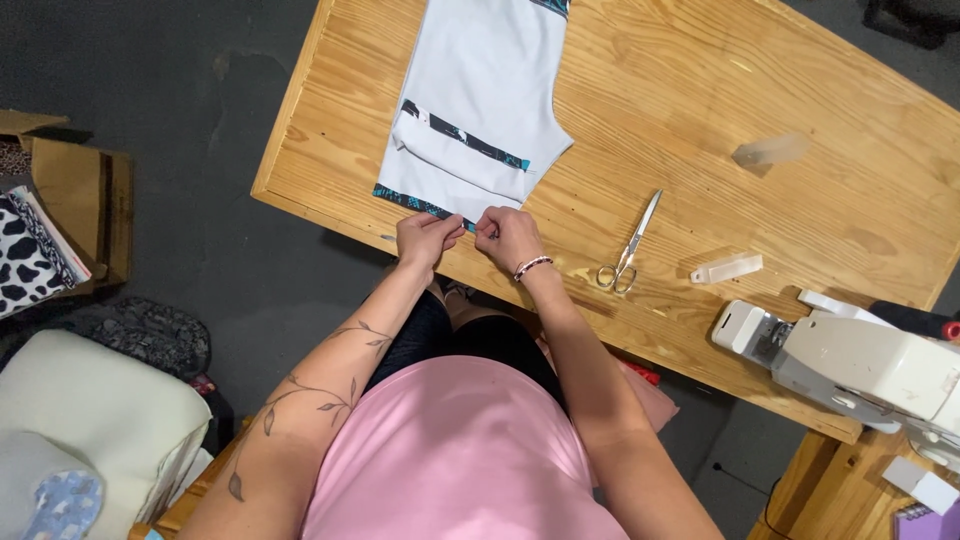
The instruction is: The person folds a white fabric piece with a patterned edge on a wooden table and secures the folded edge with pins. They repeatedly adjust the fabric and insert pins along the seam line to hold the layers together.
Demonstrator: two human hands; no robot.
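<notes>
- Both our forearms reach up from the bottom of the frame, wrists nearly together at centre.
- Our left hand (427,238) and right hand (508,238) pinch the patterned hem of the grey fabric piece (478,100), fingers closed.
- Scissors (629,246) lie right of centre on the wooden table (700,90).

The white fabric piece (470,110) runs off the top edge of the picture, so its far end is unseen, and its near corner with the dark patterned trim is covered by the left hand (427,238) and right hand (508,238), whose fingertips curl under and hide exactly how they pinch it. The white sewing machine (860,365) is cut by the right edge, its needle end out of view, and the 2 pale plastic pieces (727,268) on the wooden table (700,90) are too small and blurred to identify, perhaps caps or holders. At the left edge, a spotted black-and-white fabric stack (30,255) and the cushion (90,420) below it are only partly in frame.
</notes>
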